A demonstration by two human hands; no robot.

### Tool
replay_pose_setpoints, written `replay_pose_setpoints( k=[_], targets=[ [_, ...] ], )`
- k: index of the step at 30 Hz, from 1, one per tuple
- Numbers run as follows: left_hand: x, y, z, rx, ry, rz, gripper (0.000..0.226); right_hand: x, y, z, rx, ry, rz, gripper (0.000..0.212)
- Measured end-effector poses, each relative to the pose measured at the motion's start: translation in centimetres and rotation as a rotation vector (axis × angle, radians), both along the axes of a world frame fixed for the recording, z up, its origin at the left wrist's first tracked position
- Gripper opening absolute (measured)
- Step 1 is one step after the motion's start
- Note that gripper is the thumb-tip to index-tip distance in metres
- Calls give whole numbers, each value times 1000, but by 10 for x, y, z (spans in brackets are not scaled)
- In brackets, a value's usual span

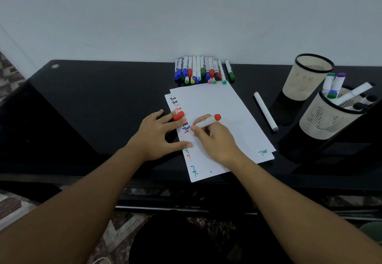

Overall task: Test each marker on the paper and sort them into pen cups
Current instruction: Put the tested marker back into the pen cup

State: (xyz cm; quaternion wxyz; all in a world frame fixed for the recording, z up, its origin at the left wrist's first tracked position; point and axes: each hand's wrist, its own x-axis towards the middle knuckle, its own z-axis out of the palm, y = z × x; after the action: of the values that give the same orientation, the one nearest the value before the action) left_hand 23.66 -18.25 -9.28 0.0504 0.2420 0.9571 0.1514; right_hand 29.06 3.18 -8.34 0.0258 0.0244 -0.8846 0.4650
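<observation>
Right hand (215, 139) is wrapped around a white-barrelled marker with a red end plug (206, 122), thumb and fingers pinching it near the tip so the nib meets the white sheet of paper (227, 106) just under a column of earlier "Test" scribbles — black, blue and red. It looks like a fresh red stroke is under way, so the step in hand is the trial of this marker, not yet its sorting.

Left hand (159, 133) lies spread with fingers mostly straight, thumb pressed on the paper's left edge, probably to keep the sheet from sliding while the other hand writes; the red cap (178, 116) is trapped between two of its fingers, kept ready for recapping.

Along the back of the black glossy table (82, 98) a row of untested capped markers (203, 70) lies side by side against the wall, within reach. One white marker with a grey tip (265, 111) lies alone to the right of the paper, between it and the cups. Two beige slotted pen cups with black rims stand at the right: the far cup (306, 77) shows nothing inside, while the near cup (328, 116) already holds several markers — likely one cup per verdict, though which means which I cannot tell
</observation>
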Motion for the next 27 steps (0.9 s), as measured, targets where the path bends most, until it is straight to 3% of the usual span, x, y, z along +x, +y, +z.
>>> replay_pose_setpoints(
  k=[27],
  targets=[
    [1, 0, 2, -2, -14, 5, 98, 4, 3, 3, -43, -12, -28, 13]
  ],
)
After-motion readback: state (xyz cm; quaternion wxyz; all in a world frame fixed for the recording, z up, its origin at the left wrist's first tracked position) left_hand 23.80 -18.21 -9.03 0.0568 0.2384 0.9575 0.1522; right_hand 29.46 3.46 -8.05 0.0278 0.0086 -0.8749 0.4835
